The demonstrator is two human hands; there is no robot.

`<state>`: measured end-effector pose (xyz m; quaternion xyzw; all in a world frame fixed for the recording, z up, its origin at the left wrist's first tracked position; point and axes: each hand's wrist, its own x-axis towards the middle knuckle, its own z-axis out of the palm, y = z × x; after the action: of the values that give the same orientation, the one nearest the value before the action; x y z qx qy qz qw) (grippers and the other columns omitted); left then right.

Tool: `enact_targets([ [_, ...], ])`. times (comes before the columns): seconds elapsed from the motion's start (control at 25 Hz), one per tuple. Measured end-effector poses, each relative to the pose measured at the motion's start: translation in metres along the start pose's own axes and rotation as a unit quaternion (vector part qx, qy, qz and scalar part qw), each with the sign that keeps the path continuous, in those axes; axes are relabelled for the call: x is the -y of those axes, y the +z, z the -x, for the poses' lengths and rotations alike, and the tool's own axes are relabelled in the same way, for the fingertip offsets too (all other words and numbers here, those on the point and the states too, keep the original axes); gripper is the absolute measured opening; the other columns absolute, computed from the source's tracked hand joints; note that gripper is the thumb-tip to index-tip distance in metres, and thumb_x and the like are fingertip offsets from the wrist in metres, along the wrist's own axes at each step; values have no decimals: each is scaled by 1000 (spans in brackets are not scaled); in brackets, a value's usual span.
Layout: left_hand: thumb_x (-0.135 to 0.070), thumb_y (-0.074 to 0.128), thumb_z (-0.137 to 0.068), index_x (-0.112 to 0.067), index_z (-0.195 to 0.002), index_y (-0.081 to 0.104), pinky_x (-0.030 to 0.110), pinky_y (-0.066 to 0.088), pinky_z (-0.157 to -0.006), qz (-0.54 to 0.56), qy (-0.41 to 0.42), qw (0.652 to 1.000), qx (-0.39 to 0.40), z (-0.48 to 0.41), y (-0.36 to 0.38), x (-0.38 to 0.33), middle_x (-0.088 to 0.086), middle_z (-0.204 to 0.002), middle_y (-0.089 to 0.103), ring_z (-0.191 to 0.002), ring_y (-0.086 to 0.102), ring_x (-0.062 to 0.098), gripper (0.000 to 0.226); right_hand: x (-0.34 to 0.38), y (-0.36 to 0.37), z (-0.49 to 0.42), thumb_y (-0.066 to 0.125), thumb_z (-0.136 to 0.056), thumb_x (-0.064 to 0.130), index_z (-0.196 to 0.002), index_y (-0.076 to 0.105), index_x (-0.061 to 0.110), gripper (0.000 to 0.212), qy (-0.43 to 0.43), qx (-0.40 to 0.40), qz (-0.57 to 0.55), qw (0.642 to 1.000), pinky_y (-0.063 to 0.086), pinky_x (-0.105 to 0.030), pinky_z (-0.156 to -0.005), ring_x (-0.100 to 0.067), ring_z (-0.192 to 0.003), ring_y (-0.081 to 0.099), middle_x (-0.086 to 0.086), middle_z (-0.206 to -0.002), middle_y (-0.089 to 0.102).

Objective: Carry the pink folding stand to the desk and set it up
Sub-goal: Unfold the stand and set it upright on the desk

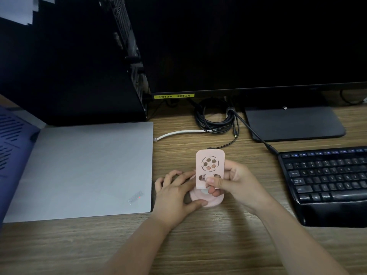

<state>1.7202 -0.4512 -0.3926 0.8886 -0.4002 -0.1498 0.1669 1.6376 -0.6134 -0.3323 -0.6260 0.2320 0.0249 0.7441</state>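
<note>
The pink folding stand (209,165) rests on the wooden desk (218,245) between a closed laptop and a keyboard. Its flat back plate, with cut-out shapes, is tilted up from the round pink base. My right hand (234,181) pinches the lower part of the plate, thumb in front and fingers behind. My left hand (178,189) presses on the left side of the base, thumb at its front edge and fingers along its far side.
A closed grey laptop (87,169) lies to the left, a black keyboard (325,175) to the right. Behind the stand are a monitor (248,46) on its foot (294,124), a coil of black cable (214,118), a white cable (178,133) and a black computer tower (69,66).
</note>
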Motion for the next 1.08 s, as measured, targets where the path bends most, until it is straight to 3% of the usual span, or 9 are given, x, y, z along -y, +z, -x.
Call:
enact_targets([
  [0.2, -74, 48, -67, -46, -127, 47, 27, 7, -83, 4, 3, 1000, -4, 0, 0, 1, -27, -136, 44, -127, 29, 13, 66, 1, -3, -3, 65, -81, -1, -93, 66, 13, 19, 15, 6, 2, 1000, 53, -21, -50, -14, -57, 66, 0, -71, 77],
  [0.32, -75, 49, -66, -46, -125, 48, 28, 9, -84, 12, 3, 1000, -12, 1, 1, 1, -29, -134, 45, -125, 31, 12, 65, -5, -5, 3, 67, -83, 21, -89, 69, 28, 9, 24, -8, 56, 998, 50, -22, -51, -15, -65, 69, 1, -76, 77],
  [0.4, -75, 49, -66, -47, -125, 48, 28, 9, -84, 14, 4, 1000, -13, 1, 1, 2, -28, -134, 46, -125, 31, 13, 65, -6, -8, 2, 65, -83, 32, -86, 71, 33, 7, -42, -48, 138, 988, 51, -21, -59, -10, -75, 67, 3, -84, 73],
  [0.44, -75, 49, -66, -47, -125, 48, 28, 9, -84, 14, 5, 1000, -14, 1, 2, 2, -28, -134, 46, -125, 31, 13, 65, -5, -9, -1, 64, -83, 32, -87, 71, 33, 8, -79, -65, 161, 982, 53, -24, -67, -12, -82, 66, 1, -90, 70],
  [0.52, -75, 49, -66, -47, -125, 48, 28, 9, -83, 14, 6, 1000, -15, 1, 2, 2, -27, -134, 46, -124, 31, 14, 65, -2, -7, -6, 63, -85, 23, -90, 72, 29, 12, -111, -67, 104, 986, 55, -24, -76, -14, -89, 67, 1, -94, 70],
  [0.72, -74, 50, -66, -47, -125, 47, 27, 8, -84, 12, 2, 1000, -13, 2, 3, 1, -28, -137, 44, -126, 29, 14, 65, -3, 1, -5, 61, -83, 16, -86, 72, 14, 11, -126, -57, 20, 990, 53, -17, -64, -5, -72, 67, 7, -75, 76],
  [0.84, -73, 52, -66, -47, -124, 48, 27, 7, -85, 17, 3, 1000, -17, 2, 3, 2, -28, -136, 44, -126, 28, 13, 64, -5, 2, 0, 62, -77, 24, -87, 72, 14, 17, -133, -56, 16, 989, 53, -17, -66, -4, -74, 67, 8, -77, 76],
  [1.08, -70, 57, -68, -47, -124, 48, 29, 11, -87, 21, 4, 999, -27, 2, 5, 3, -29, -136, 45, -125, 28, 9, 61, -19, 4, 18, 61, -79, 24, -89, 74, 22, 16, -125, -57, 19, 990, 54, -20, -67, -8, -79, 70, 4, -83, 77],
])
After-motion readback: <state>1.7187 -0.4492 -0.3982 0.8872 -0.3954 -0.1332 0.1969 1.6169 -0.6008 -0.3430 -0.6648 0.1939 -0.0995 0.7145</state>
